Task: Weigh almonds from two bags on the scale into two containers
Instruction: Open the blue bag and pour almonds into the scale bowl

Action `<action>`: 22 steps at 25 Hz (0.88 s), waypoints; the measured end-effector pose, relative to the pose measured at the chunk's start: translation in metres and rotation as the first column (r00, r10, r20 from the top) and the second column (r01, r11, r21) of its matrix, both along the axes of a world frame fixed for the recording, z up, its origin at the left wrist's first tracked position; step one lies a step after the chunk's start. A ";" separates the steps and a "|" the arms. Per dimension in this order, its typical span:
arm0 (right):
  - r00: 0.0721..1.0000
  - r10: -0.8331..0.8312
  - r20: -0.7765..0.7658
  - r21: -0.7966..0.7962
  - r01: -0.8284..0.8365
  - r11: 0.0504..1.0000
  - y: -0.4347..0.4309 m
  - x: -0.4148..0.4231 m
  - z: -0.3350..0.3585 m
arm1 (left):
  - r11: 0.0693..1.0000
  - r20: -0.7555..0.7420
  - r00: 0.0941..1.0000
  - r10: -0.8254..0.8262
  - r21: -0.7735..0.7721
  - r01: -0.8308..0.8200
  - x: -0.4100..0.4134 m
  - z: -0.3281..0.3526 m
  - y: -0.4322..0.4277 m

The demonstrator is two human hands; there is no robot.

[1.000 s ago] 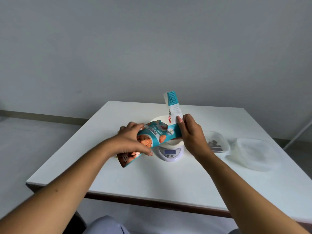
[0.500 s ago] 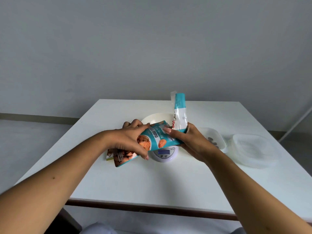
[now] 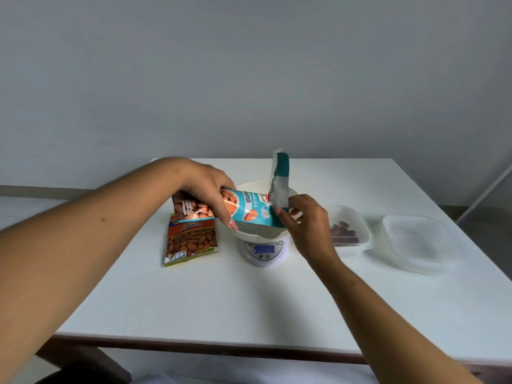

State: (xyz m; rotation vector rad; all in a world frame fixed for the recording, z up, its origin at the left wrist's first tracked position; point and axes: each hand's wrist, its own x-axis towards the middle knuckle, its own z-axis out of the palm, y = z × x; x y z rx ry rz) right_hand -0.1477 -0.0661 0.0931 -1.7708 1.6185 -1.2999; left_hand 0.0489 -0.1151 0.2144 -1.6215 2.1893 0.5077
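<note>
Tilting the teal almond bag over the scale.
Left hand clamps the bag's base; right hand pinches its torn mouth. Long axis runs left-right, mouth rightward above the white bowl; second bag lies flat, left.

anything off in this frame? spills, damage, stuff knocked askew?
Nothing spilled or knocked over. The teal almond bag is held sideways over the bowl on the scale, its torn-off top strip sticking up by the right hand; left hand grips the base. The brown bag lies flat and looks sealed.
</note>
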 end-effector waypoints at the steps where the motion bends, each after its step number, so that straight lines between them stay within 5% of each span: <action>1: 1.000 -0.027 0.003 -0.023 0.027 0.999 0.000 0.003 -0.007 | 1.000 0.047 0.999 -0.002 0.015 0.001 -0.006 0.005 -0.004; 10: 0.987 -0.158 0.030 -0.075 0.160 0.984 -0.005 0.018 -0.029 | 0.999 0.371 0.928 -0.022 0.036 0.009 -0.038 0.029 -0.019; 22: 0.988 -0.156 0.013 0.021 0.156 0.988 0.002 0.020 -0.017 | 0.993 0.409 0.907 -0.097 -0.028 0.119 -0.057 0.038 -0.013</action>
